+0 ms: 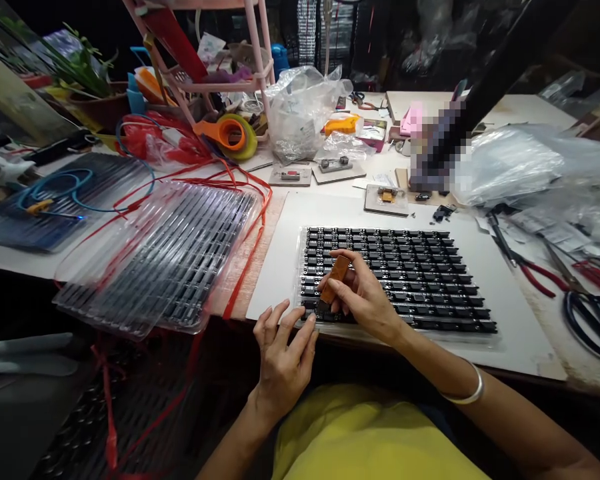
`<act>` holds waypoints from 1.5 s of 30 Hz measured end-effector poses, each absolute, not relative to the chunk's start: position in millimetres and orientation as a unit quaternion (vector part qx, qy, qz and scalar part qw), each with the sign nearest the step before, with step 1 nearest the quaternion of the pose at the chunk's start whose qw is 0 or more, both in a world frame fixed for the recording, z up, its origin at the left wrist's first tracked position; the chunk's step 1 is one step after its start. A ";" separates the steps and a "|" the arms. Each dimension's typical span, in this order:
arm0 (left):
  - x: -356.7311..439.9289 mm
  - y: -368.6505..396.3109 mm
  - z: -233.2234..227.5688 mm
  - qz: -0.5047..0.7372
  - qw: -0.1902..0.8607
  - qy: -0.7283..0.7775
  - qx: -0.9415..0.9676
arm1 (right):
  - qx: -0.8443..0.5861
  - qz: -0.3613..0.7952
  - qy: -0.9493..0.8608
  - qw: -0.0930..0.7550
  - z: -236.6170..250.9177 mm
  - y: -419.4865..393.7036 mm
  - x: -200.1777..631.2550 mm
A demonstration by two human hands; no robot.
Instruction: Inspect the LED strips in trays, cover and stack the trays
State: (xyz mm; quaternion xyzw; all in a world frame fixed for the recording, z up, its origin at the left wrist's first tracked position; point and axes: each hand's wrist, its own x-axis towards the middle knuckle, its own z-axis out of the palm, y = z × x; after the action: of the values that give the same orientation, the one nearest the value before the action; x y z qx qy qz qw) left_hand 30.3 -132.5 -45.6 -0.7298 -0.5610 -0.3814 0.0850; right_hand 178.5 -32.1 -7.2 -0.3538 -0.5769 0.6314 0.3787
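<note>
Looking down from the head view: right hand [365, 300] is pinching a small orange-brown tool [334, 279] between thumb and fingers, grip closed on it, the tool tilted so its dark lower tip is pressing at the near-left corner of the tray of black components [405, 280]. That slant is probably letting the tip reach single parts in the front row. Left hand [283, 357] is resting at the counter [520, 333] edge just beside the tray's near-left corner, fingers spread and holding nothing, apparently steadying the tray. Tray is lying flat on a white sheet [285, 267], likely for contrast against the dark parts. A silver bangle [467, 393] is sitting on the right wrist. Off to the left, a clear plastic cover [160, 260] is lying over more rows of parts, with red strapping [245, 267] looping around it. Pliers [520, 263] and scissors [593, 317] are lying to the right, within reach. A tape roll [230, 135] is sitting further back.
</note>
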 end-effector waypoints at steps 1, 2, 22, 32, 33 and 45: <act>30.2 -132.3 -45.3 -0.381 0.084 -0.560 -0.731 | -0.354 0.628 -0.581 0.378 -7.8 -32.3 178.5; 30.2 -131.9 -45.0 -0.381 0.084 -0.559 -0.731 | -0.354 0.623 -0.586 0.378 -8.7 -32.6 178.6; 34.4 -132.2 -46.2 -0.384 0.088 -0.553 -0.734 | -0.360 0.535 -0.665 0.377 -21.7 -34.8 177.3; 31.7 -133.3 -42.4 -0.380 0.094 -0.550 -0.738 | -0.363 0.550 -0.551 0.511 22.5 -35.6 205.9; 32.0 -133.3 -43.5 -0.381 0.092 -0.554 -0.735 | -0.378 0.521 -0.542 0.540 27.2 -36.0 216.4; 36.0 -123.5 -57.0 -0.326 0.071 -0.604 -0.724 | -0.654 0.042 -0.500 0.566 -25.6 -42.8 378.6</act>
State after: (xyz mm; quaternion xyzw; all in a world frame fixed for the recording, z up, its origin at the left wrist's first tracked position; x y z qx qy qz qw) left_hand 36.0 -123.5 -57.0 -0.7242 -0.6037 -0.3255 0.0710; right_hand 378.6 -42.8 -25.6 -0.6542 -0.5004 0.0419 0.5656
